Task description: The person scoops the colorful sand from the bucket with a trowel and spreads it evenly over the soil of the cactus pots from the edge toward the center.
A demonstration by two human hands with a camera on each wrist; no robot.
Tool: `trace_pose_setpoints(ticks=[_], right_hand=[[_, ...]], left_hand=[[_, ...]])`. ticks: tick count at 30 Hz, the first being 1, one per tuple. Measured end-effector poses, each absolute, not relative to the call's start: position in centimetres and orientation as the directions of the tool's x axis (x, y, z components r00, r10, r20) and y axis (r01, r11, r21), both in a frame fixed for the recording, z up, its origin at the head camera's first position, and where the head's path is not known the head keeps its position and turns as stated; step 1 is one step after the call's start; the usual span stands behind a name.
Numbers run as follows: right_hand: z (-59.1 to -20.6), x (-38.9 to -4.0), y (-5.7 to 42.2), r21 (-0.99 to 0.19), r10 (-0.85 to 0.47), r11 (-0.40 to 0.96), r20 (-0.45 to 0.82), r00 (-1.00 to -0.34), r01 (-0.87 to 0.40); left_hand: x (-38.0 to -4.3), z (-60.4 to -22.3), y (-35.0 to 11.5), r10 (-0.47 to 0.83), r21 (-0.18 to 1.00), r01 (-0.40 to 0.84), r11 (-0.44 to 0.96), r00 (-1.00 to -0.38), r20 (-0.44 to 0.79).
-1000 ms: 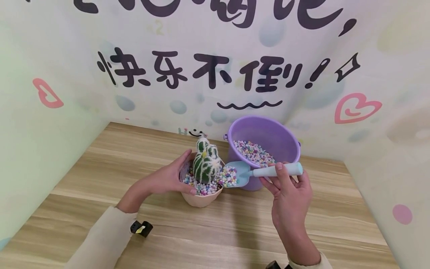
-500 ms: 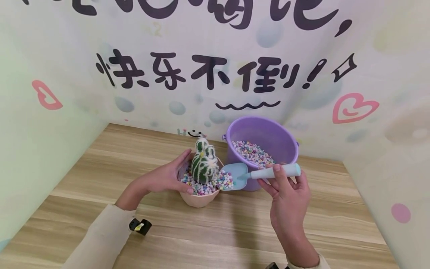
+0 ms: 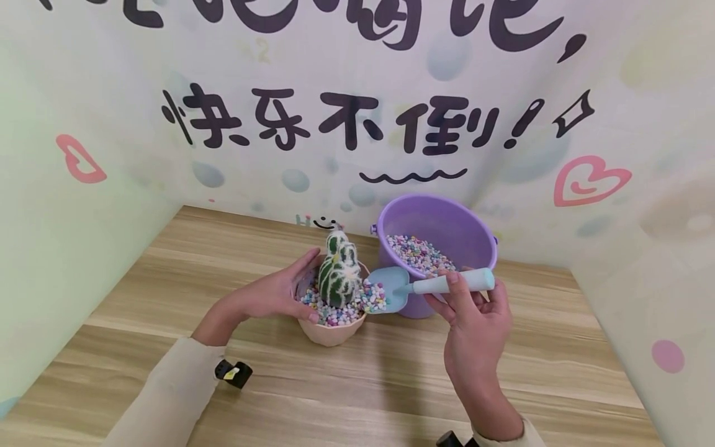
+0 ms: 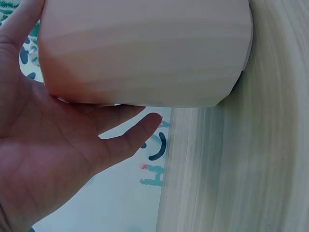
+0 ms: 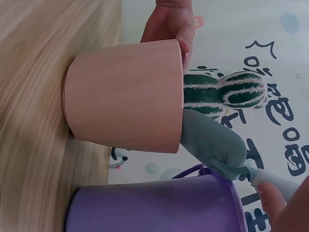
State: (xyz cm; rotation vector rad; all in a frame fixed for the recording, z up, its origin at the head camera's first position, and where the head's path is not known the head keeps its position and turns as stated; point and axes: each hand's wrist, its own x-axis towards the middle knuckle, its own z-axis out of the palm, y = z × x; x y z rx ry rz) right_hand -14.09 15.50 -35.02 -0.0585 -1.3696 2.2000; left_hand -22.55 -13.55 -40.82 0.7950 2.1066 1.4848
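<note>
In the head view, my left hand (image 3: 270, 295) grips a pale pink flower pot (image 3: 331, 335) at its left side, thumb over the near rim. A green cactus (image 3: 338, 285) with white fuzzy ribs stands in the pot among colourful pebbles (image 3: 335, 315). Held by its handle in my right hand (image 3: 477, 341) is a light blue hand trowel (image 3: 398, 288), its blade carrying pebbles. The right wrist view shows the trowel blade (image 5: 212, 140) sloping to the pot's rim beside the cactus. Close up, the left wrist view shows the pot wall (image 4: 145, 53) against the left hand (image 4: 53, 150).
Right behind the trowel stands a purple bucket (image 3: 447, 226), holding more of the same pebbles (image 3: 419, 253). Pot and bucket stand on a wood-grain table (image 3: 313, 397). A printed backdrop (image 3: 268, 180) rises along the table's back edge, with side panels left and right.
My right hand and the trowel have shifted slightly left, and the pebbles on the blade cover a little less of it. The left hand and the pot have stayed put.
</note>
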Motion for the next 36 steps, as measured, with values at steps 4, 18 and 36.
trace_pose_setpoints(ticks=[4,18,36], right_hand=[[-35.1,-14.2,15.4,-0.843,0.463,-0.319,0.261,-0.847,-0.434],[-35.1,-14.5,14.7,-0.825,0.442,-0.266,0.356,-0.823,-0.499],[-34.8,-14.8,14.5,-0.822,0.370,-0.145,0.471,-0.801,-0.551]], left_hand=[[-22.7,-40.8,-13.7,0.682,0.945,0.200,0.260,-0.730,-0.033],[-23.4,-40.8,-14.3,0.713,0.953,0.204,0.226,-0.701,-0.019],[-22.7,-41.4,-14.2,0.681,0.969,0.171,0.177,-0.732,0.005]])
